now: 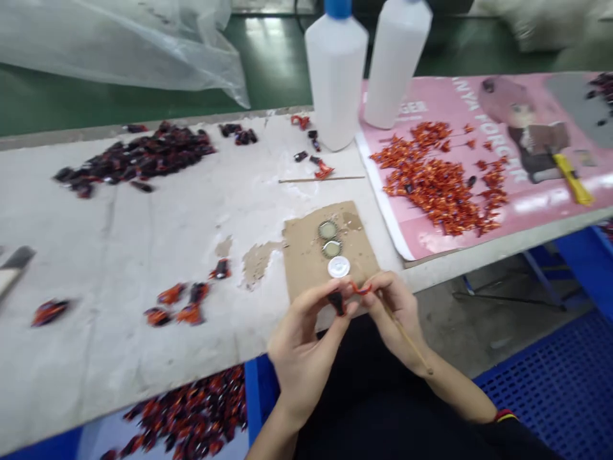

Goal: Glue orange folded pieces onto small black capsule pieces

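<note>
I see the left hand [304, 342] pinching a dark piece [339, 303], long axis roughly far to near, by the cardboard [306, 255]; just right, the right hand's [395, 317] fingers pinch an orange piece [363, 290], apparently with a wooden stick [410, 345].

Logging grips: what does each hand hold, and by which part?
Left hand: a dark piece, pinched at its edges. Right hand: an orange piece, near its right end, and a stick, its gripped part hidden.
</note>
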Motion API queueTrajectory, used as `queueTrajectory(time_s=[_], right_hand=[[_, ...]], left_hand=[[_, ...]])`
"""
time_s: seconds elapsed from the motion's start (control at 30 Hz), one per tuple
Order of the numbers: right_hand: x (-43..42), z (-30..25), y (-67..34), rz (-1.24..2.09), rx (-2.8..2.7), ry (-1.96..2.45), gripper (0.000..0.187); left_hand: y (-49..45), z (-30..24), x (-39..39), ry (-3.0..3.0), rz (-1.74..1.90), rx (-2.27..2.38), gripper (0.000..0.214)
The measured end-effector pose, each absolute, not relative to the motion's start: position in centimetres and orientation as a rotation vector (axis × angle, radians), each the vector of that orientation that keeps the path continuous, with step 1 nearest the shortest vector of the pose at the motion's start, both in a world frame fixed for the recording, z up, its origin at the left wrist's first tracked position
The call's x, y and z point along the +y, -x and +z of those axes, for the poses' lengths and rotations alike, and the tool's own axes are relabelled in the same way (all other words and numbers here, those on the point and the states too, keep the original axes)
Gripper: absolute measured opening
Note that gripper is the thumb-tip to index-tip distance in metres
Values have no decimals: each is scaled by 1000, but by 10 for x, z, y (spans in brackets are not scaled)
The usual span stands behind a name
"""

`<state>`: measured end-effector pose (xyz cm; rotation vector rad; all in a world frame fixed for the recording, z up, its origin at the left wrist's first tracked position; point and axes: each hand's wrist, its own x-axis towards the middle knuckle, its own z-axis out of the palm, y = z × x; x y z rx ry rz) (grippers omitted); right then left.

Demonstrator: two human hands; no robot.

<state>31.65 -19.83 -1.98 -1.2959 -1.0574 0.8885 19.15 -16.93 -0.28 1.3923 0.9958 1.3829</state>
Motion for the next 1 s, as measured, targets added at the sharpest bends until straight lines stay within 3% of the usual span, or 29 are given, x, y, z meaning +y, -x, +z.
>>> queueTrajectory(time_s=[0.2,0.4,0.53,0.83,1.0], right_hand=[[-196,-13,-325,903,-1133,1308,29],[-204,-2,-329,1171,-1130,1211,27],[-205,-5,-327,1137,-1139,1243,21],[-203,-9,-322,1022,-1101,1276,26],[-205,-11,-326,921,-1193,1268,17]], left_hand=[[-190,-7,-161,-1416,1391,973,47],[-186,-13,-159,-1582,1350,943,41],[-186,-13,-159,-1695,1330,854,38],[-182,-8,-158,-1821,1307,678,45],[-181,-3,-161,-1751,1245,619,40]])
